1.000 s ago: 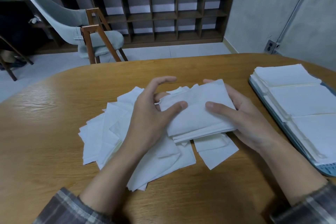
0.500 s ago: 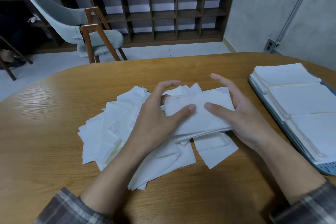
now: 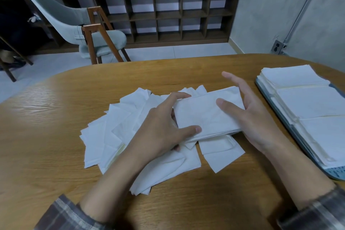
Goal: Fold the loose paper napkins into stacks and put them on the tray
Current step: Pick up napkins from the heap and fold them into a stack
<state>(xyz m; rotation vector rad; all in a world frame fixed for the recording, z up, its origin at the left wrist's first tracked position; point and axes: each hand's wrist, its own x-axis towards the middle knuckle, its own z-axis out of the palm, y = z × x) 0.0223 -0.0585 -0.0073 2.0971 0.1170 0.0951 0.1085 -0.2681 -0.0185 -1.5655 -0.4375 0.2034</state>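
Folded stack: a thick white wad of paper napkins [image 3: 207,115], folded to a long rectangle. The top sheet is faintly creased and the layered edges show along its near side. It sits between your hands at the middle of the table [image 3: 56,117], over the loose pile; I cannot tell whether it rests on that pile.
Your left hand [image 3: 160,130]: it grips the stack's left end, thumb lying on top by the near edge and fingers curled over the far edge.
Your right hand [image 3: 250,115]: it is wide, with the fingers straight along the stack's right end and the thumb laid flat on the top sheet. The forefinger points off toward the table's far edge.
Loose napkins [image 3: 115,132]: white squares lie flat and overlapping under your hands and to their left, corners jutting at all angles. A few reach toward the near edge below the stack, one of them partly folded.
Tray [image 3: 336,172]: grey-blue, at the table's right edge, with a perforated near corner.
Stacks on the tray [image 3: 309,102]: white folded piles stand in a row from far to near — each touching the next, covering nearly all of the tray.
Sleeves [image 3: 63,214]: plaid cuffs show at both your wrists by the near edge.
Beyond the far edge: a grey chair [image 3: 93,30] on wooden legs and a dark cubby shelf [image 3: 177,13].
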